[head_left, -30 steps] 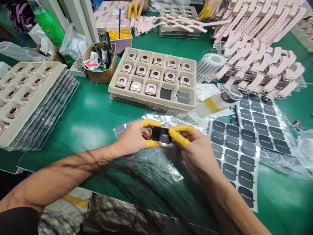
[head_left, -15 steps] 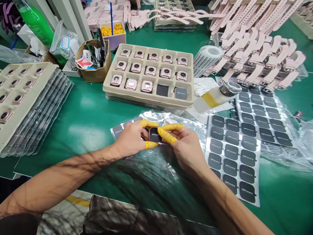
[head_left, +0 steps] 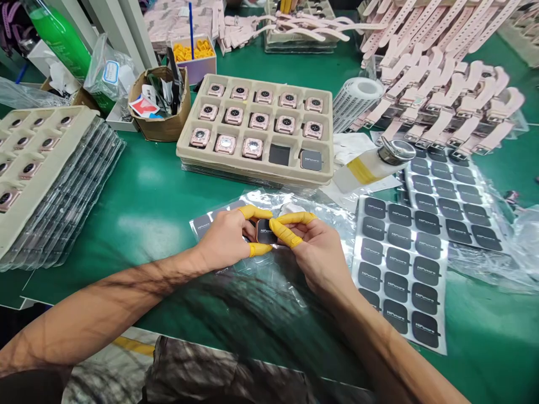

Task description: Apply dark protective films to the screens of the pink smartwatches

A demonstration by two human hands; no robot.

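Watch case (head_left: 264,230): small rounded-square body with a glossy black face and printed lettering, pinched between both hands above crinkled clear plastic film (head_left: 269,275) on the green tabletop (head_left: 155,196).
Left hand (head_left: 225,238): closed on the case's left edge, yellow rubber cots on thumb and forefinger.
Right hand (head_left: 318,252): closed on its right edge, cotted fingertips pressed to the face.
Tray (head_left: 256,171): beige moulded pulp, gridded pockets.
Sticker sheet (head_left: 400,269): matte dark rounded squares.
Change: grip unchanged since half a second ago; right fingers cover slightly more of the face.
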